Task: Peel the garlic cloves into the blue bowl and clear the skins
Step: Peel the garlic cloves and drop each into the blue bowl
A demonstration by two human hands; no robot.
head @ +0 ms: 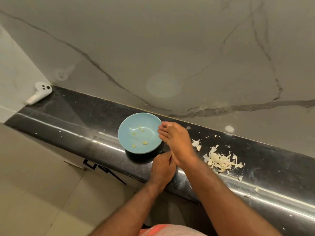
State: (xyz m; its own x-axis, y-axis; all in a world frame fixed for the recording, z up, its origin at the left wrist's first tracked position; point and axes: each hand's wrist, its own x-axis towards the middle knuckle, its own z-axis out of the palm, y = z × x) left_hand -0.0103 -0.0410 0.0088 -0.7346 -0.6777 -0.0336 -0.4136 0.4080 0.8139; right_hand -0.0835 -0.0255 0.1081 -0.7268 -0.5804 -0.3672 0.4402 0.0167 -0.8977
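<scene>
The blue bowl [125, 133], holding peeled garlic cloves [144, 143], sits mid-frame on the worktop [76, 116], its right rim at the straight-fingered right grip [177, 142], the left grip [162, 167] curled just below, contents hidden, skins [219, 159] piled to the right.

A black counter [76, 116] is set against a pale wall [153, 40] marked with dark veins. Beige floor tiles [34, 167] are seen below the counter's front edge, and a white controller [40, 92] is laid at its left end.
</scene>
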